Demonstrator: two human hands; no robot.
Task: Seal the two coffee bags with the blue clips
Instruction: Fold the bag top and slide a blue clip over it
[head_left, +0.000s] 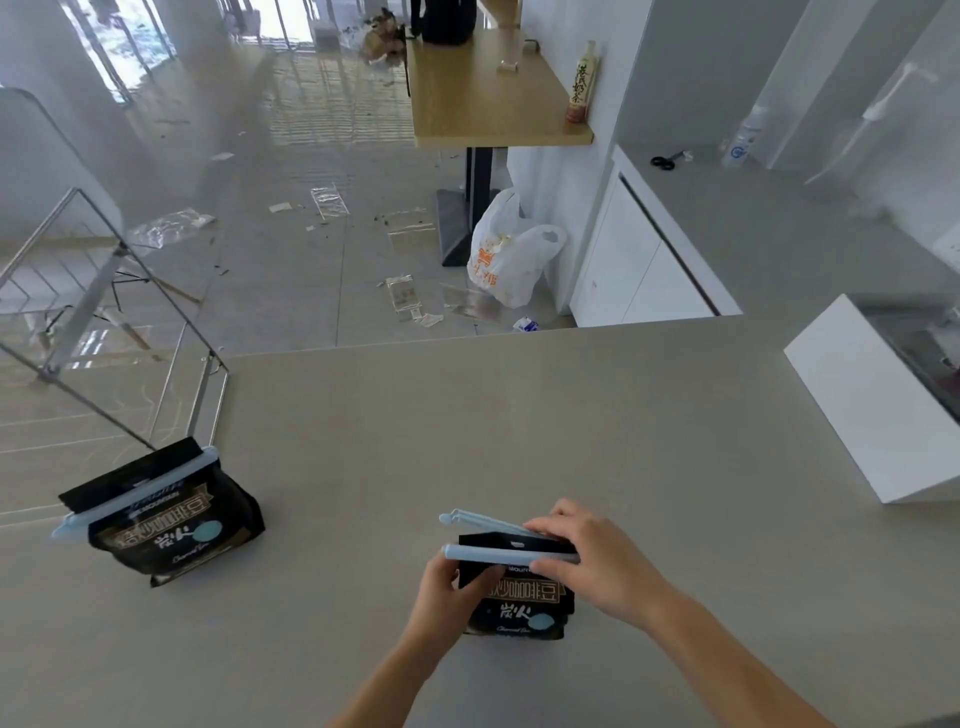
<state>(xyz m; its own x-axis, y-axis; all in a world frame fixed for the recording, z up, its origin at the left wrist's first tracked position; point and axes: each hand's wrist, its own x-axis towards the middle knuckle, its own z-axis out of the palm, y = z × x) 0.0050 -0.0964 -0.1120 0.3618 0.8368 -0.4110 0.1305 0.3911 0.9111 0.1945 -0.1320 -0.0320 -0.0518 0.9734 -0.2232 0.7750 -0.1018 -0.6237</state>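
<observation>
Two black coffee bags stand on the grey counter (571, 415). The left bag (176, 525) sits near the counter's left edge with a pale blue clip (137, 491) closed across its top. The near bag (519, 597) stands in front of me. A second blue clip (493, 540) straddles its top, its two arms spread apart at the left end and joined at the right. My left hand (452, 587) grips the near bag's left side below the clip. My right hand (592, 551) rests over the clip's right end and the bag's top.
A white box (872, 410) stands at the counter's right. Beyond the far edge the floor holds scattered plastic wrappers, a white shopping bag (509, 254) and a wooden table (483, 88). A glass stair railing (104, 312) runs at the left.
</observation>
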